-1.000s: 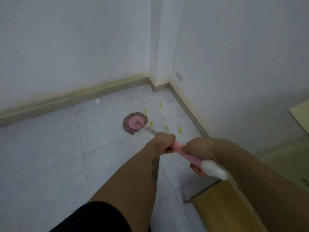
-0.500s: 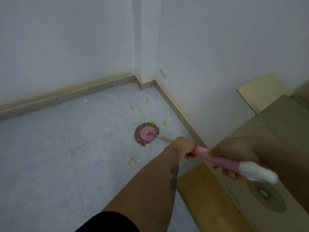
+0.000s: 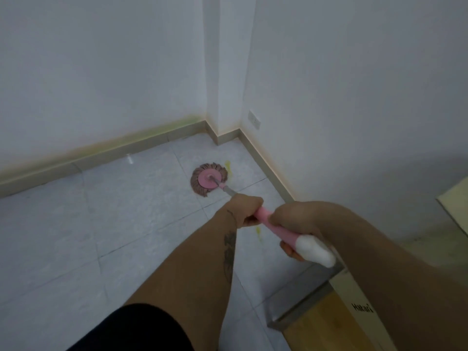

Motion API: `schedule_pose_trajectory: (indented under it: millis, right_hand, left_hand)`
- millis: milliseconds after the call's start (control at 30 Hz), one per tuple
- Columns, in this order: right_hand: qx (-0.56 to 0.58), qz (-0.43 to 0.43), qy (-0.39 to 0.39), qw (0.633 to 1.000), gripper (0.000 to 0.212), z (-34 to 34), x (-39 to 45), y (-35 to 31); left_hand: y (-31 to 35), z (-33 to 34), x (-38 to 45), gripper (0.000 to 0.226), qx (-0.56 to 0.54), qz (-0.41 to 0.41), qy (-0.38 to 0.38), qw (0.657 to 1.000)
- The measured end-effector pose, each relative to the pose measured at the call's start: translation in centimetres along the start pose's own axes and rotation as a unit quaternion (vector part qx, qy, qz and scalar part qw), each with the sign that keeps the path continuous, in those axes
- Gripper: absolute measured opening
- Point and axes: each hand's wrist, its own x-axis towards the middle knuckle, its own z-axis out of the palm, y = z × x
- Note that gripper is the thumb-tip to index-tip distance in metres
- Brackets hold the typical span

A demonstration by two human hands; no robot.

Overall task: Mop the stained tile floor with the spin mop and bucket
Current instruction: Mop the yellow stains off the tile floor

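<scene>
Both hands grip the pink mop handle. Left hand is curled round the handle's forward part, where pink meets the metal shaft. Right hand is wrapped round it just behind the left, ahead of the white end cap. Mop head lies flat on the tile floor, ahead of the left hand. One yellow stain touches the head's far edge; another lies below the hands.
</scene>
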Motion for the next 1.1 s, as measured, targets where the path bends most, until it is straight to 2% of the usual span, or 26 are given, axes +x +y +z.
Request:
schedule_pose_trajectory:
  millis: [133, 300, 500, 700, 733, 867, 1000, 1100]
  right_hand:
    - [0.013, 0.001, 0.003, 1.0, 0.034, 0.4, 3.6, -4.0]
    - [0.037, 0.008, 0.035, 0.999, 0.032, -2.6, 4.4, -3.7]
    - [0.017, 0.004, 0.04, 0.999, 0.033, -4.6, 1.2, 0.2]
    - [-0.055, 0.027, 0.083, 0.995, 0.036, -5.7, -4.9, 6.5]
    - [-0.046, 0.034, 0.089, 0.994, 0.037, -5.9, -5.9, 7.7]
    - [0.043, 0.075, 0.1, 0.991, 0.034, -5.7, -8.6, 11.1]
    - [-0.042, 0.044, 0.084, 0.995, 0.028, -6.6, -7.5, 9.6]
    - [-0.011, 0.046, 0.086, 0.995, 0.036, -7.3, -5.6, 6.4]
  left_hand:
    - [2.6, -3.2, 3.9, 0.032, 0.004, 0.015, 0.021, 1.0]
    - [4.4, -1.3, 5.5, 0.014, 0.022, 0.018, 0.006, 1.0]
    - [3.4, 3.8, 3.7, 0.009, 0.045, 0.01, -0.02, 0.999]
    - [0.0, 11.2, -1.0, 0.02, 0.053, 0.013, -0.122, 0.991]
    - [-0.6, 12.5, -2.0, 0.02, 0.034, -0.011, -0.129, 0.991]
    - [-2.4, 15.2, -4.3, 0.033, 0.033, -0.023, -0.137, 0.99]
    - [-1.8, 14.7, -3.8, 0.033, 0.018, -0.014, -0.125, 0.992]
    - [0.0, 12.6, -1.2, 0.031, -0.011, -0.009, -0.099, 0.995]
